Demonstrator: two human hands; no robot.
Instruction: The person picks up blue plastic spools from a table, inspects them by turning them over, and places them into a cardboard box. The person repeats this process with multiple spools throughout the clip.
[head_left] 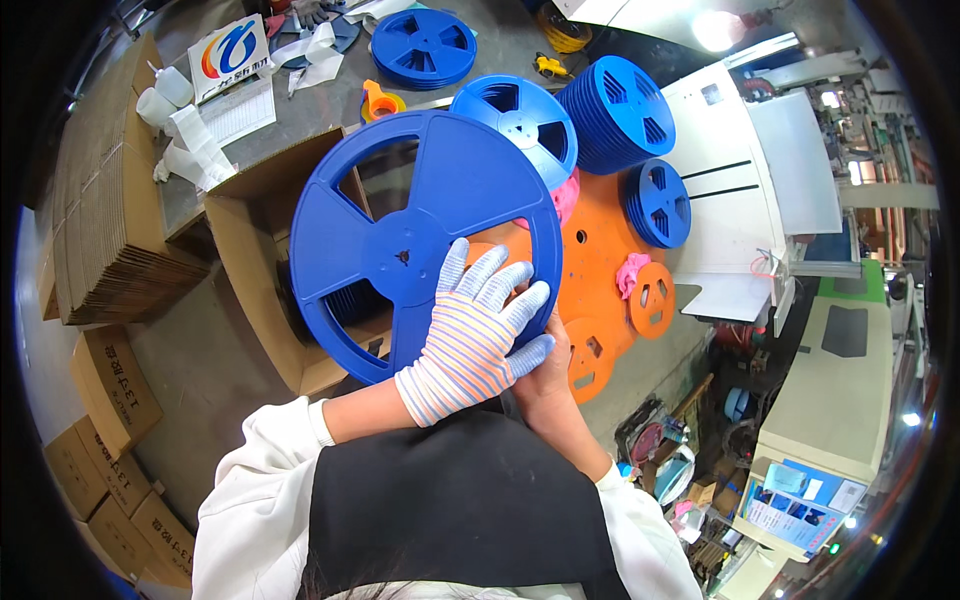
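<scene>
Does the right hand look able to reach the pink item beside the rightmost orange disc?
Probably yes: the pink item lies uncovered, right of the large blue reel. The right hand is at the reel's rim, so it would likely have to leave there first.

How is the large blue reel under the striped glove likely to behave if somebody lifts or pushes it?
The large blue reel is probably light for its size, since wide openings cut through its face. It looks fairly stiff: the disc appears flat, with no visible sag. Set on edge, it would likely roll, being round.
</scene>
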